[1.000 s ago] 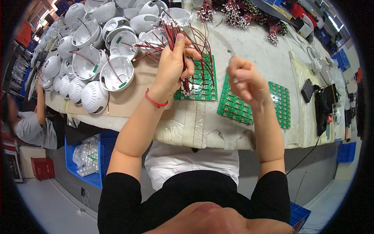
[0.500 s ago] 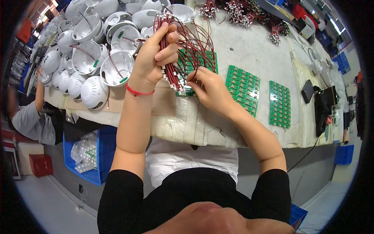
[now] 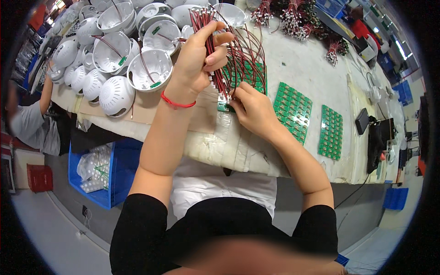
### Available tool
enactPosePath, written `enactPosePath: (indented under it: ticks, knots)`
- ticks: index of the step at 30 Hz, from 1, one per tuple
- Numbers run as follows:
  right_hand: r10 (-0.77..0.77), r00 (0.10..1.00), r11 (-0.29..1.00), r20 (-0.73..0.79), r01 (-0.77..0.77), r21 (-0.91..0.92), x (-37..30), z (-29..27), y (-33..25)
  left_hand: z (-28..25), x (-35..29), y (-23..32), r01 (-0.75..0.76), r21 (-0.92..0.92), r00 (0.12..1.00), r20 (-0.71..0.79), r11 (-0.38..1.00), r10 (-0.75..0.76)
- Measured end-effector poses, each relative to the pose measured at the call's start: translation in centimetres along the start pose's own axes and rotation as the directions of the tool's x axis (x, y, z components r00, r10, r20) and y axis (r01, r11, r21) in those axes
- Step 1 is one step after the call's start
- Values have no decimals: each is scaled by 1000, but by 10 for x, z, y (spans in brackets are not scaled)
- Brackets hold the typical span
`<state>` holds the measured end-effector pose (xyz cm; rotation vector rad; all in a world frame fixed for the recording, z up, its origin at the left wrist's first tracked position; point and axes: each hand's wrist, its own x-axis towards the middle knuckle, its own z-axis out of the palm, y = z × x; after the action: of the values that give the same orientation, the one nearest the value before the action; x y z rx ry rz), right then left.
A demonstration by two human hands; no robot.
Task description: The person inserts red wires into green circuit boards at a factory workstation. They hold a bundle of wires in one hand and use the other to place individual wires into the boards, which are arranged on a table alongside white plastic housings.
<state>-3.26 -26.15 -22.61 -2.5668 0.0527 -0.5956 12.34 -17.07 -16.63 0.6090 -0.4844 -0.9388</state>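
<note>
My left hand (image 3: 195,62) is closed around a bundle of thin red and black wires (image 3: 220,75) with small white connectors at their ends. The bundle's loose lengths arch to the right and droop over a green circuit board panel (image 3: 257,73). At the bundle's lower connector ends, my right hand (image 3: 252,107) pinches a wire between thumb and fingers, just above that panel's near edge. The pinched tip is hidden by the fingers. Two more green panels, a middle one (image 3: 293,112) and a right-hand one (image 3: 331,133), lie flat to the right.
White dome housings (image 3: 117,96) are heaped on the left, some with wires inside. More wire bundles (image 3: 293,20) lie at the back of the table (image 3: 211,151). A black box (image 3: 362,121) sits at right. Below left stands a blue bin (image 3: 112,183); a person's arm (image 3: 46,96) is beyond.
The whole view has shifted, so the table things sit differently in the picture. Both hands keep their holds at the wire bundle, the right one still pinching by the connector ends.
</note>
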Motion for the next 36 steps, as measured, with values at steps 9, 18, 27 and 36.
enactPosePath:
  ticks: [9, 18, 27, 36]
  knots:
    - [-70, 998, 978, -5, 68, -198, 0, 7, -7, 13, -5, -4, -55, 160, 994, -88, 986, 70]
    - [-79, 997, 959, 28, 83, -271, -2, 13, -9, 25, -10, -9, -166, 321, 981, -40, 932, 189]
    - [-113, 993, 993, -22, 113, -31, 2, 10, 11, 24, -4, -17, -123, 272, 987, -64, 954, 146]
    - [355, 876, 488, 325, -470, 735, 4, -44, 6, 20, -1, -27, -83, 296, 992, -71, 951, 109]
